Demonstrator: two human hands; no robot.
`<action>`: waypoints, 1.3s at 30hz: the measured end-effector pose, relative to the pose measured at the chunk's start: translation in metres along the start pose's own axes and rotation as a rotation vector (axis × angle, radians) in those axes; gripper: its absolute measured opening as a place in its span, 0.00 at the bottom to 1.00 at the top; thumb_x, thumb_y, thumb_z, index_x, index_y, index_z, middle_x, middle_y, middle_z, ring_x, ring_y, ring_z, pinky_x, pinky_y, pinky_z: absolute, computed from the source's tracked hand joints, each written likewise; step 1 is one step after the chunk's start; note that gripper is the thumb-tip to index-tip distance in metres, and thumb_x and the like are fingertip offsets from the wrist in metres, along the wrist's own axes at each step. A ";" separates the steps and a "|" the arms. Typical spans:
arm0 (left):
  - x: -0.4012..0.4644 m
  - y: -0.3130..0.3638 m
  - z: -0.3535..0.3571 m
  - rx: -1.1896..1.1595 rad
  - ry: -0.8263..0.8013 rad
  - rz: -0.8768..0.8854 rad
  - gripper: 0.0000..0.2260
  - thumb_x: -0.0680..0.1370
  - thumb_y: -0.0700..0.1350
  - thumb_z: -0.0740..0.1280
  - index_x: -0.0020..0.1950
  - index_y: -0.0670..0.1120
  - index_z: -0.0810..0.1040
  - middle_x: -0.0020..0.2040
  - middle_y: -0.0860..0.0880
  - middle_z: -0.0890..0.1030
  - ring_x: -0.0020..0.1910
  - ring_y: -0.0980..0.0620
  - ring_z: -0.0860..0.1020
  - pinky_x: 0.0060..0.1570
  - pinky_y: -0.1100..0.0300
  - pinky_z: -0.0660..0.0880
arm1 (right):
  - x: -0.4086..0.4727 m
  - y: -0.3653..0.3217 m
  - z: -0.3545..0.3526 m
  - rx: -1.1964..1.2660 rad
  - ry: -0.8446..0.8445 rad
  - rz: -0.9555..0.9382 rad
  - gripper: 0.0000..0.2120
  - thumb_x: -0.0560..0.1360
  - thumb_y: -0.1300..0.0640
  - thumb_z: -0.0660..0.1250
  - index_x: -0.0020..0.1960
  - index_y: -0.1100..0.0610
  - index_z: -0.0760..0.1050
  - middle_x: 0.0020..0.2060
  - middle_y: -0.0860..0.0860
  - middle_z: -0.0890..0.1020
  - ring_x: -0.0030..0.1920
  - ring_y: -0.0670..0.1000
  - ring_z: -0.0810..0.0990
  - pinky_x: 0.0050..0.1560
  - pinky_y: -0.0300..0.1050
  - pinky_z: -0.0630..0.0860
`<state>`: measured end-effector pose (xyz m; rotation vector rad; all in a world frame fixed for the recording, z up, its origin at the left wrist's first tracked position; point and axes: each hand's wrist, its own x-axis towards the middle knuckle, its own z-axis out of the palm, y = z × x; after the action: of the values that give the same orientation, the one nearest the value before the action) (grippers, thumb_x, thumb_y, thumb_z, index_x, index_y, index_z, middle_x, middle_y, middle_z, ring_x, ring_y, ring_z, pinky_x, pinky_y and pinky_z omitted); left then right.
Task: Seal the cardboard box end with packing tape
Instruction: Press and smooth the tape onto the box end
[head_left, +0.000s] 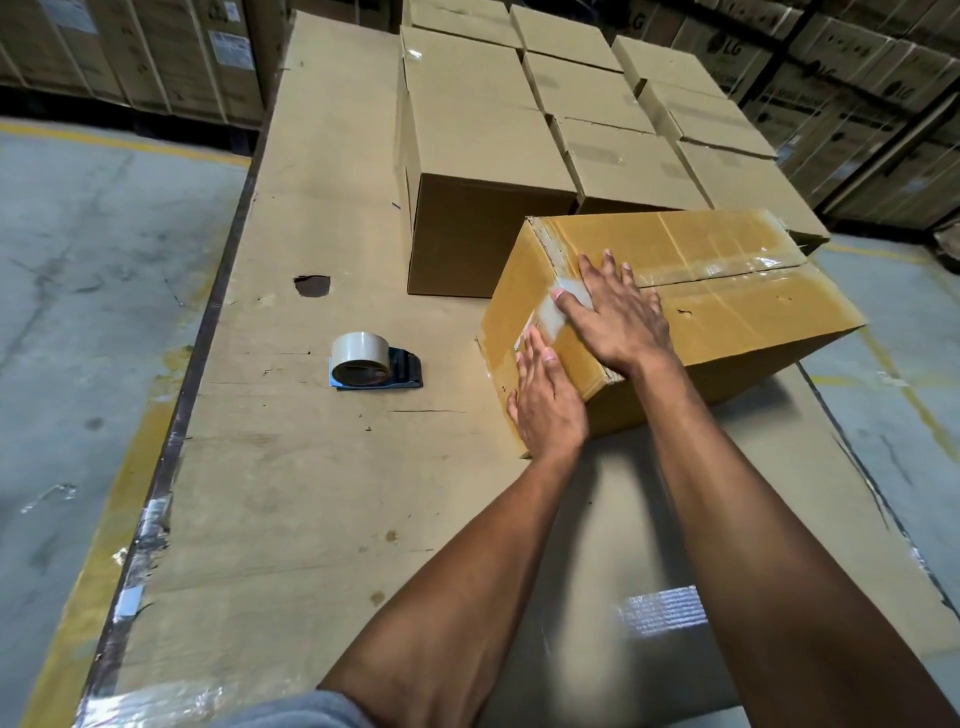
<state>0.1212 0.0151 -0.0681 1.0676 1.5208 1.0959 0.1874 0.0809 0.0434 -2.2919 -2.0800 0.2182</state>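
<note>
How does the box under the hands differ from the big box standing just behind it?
The near box sits skewed, with glossy tape along its seam and end; the box behind sits square and shows little tape. Both hands, left and right, press flat on the near box; the other is untouched. Both are plain brown cardboard.

Both forearms are bare from the bottom edge of the picture up to the wrists, with no sleeve, cuff, watch, band or glove on either. The left hand (548, 402) and the right hand (618, 317) are bare too, with no rings to be seen on the fingers that show. The nails are short and plain, pale at the tips. At the bottom edge, under the left forearm, lies a small patch of grey-blue cloth (296, 709), soft and blurred; which garment it belongs to cannot be told.
</note>
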 end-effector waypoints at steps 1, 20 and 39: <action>0.000 -0.003 -0.003 0.007 -0.024 -0.070 0.27 0.89 0.62 0.40 0.89 0.59 0.53 0.89 0.58 0.57 0.88 0.54 0.52 0.83 0.42 0.50 | -0.001 0.000 0.000 0.000 0.002 0.001 0.40 0.80 0.26 0.46 0.86 0.42 0.45 0.86 0.49 0.45 0.86 0.55 0.45 0.83 0.66 0.45; 0.011 0.001 0.000 -0.046 -0.058 0.136 0.29 0.89 0.61 0.42 0.90 0.55 0.48 0.90 0.57 0.51 0.88 0.56 0.48 0.86 0.40 0.50 | -0.006 0.002 -0.004 0.077 -0.003 -0.146 0.26 0.88 0.40 0.43 0.86 0.41 0.51 0.84 0.39 0.50 0.85 0.50 0.46 0.83 0.66 0.45; 0.019 0.010 -0.007 -0.030 -0.081 0.286 0.27 0.90 0.53 0.43 0.90 0.52 0.47 0.90 0.54 0.50 0.88 0.58 0.47 0.87 0.47 0.46 | -0.029 0.004 -0.006 0.065 0.011 -0.228 0.34 0.83 0.48 0.35 0.86 0.54 0.56 0.84 0.50 0.60 0.85 0.51 0.56 0.84 0.58 0.47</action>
<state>0.1126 0.0349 -0.0608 1.3217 1.3100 1.2488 0.1892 0.0523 0.0508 -1.9946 -2.2682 0.2596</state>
